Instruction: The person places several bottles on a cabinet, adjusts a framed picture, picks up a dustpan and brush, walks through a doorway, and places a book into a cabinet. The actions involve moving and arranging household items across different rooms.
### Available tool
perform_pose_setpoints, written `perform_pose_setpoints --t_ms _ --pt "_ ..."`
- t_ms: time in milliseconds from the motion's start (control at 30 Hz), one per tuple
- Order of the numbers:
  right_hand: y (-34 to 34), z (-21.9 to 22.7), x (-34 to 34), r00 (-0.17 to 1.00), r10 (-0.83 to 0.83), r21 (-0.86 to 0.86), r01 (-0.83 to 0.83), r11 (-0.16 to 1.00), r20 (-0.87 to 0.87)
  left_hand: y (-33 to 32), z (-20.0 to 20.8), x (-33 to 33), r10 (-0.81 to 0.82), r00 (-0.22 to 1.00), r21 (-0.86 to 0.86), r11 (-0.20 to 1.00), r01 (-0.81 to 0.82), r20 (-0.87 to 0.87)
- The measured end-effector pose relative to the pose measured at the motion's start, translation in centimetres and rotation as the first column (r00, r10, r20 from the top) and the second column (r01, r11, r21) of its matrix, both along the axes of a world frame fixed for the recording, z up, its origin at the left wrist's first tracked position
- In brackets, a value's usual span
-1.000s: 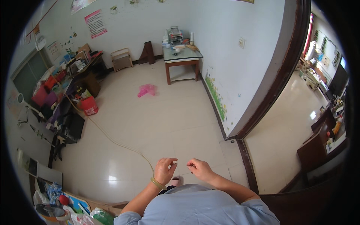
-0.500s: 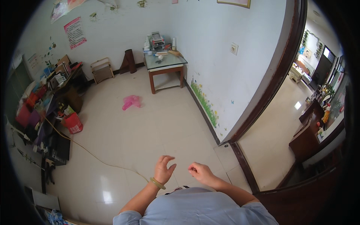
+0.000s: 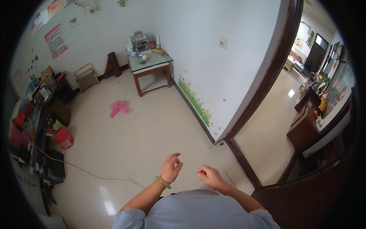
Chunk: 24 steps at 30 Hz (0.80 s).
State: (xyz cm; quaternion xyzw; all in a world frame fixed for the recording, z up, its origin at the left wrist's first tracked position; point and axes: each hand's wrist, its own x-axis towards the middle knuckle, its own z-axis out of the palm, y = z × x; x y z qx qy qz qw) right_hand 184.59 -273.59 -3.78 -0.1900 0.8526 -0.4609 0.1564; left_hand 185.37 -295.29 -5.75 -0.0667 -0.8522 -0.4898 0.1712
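My left hand is held out in front of my body above the tiled floor. Its fingers are bent but apart from the thumb, and nothing shows between them. A pale green bangle circles the left wrist. A short gap to the right, my right hand is closed, its fingers curled in toward the thumb. No object shows in its curl, and the palm faces away from view. Neither hand touches anything.
A pink plastic bag lies on the floor ahead. Beyond it stands a glass-topped table bearing a machine. A thin cord crosses the floor at left, near a red bag and a cluttered desk. A doorway frame rises at right.
The view has swung to the right, so the room's things sit further left. My left hand has turned slightly and its fingers bend more. My right hand remains closed.
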Motion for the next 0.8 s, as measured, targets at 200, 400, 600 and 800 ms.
perform_pose_setpoints --t_ms 200,400,600,800 --pt "6.4 0.1 -3.1 0.998 -0.013 -0.048 0.01 0.999 -0.053 6.5 1.0 -3.4 -0.001 1.0 -0.013 1.0 0.001 0.016" --pt "14.3 0.4 -6.5 0.997 -0.048 -0.074 0.043 0.996 -0.066 14.1 3.0 -6.6 -0.067 0.998 -0.035 0.997 0.067 0.002" --pt "20.0 -0.1 -8.2 0.999 -0.044 -0.106 0.041 0.993 -0.027 20.9 2.7 -9.0 -0.163 0.986 -0.074 0.983 0.166 0.041" --pt "23.8 -0.3 -9.4 0.996 -0.047 -0.139 0.036 0.99 -0.075 24.8 2.9 -10.6 -0.167 0.985 -0.011 0.986 0.167 0.049"
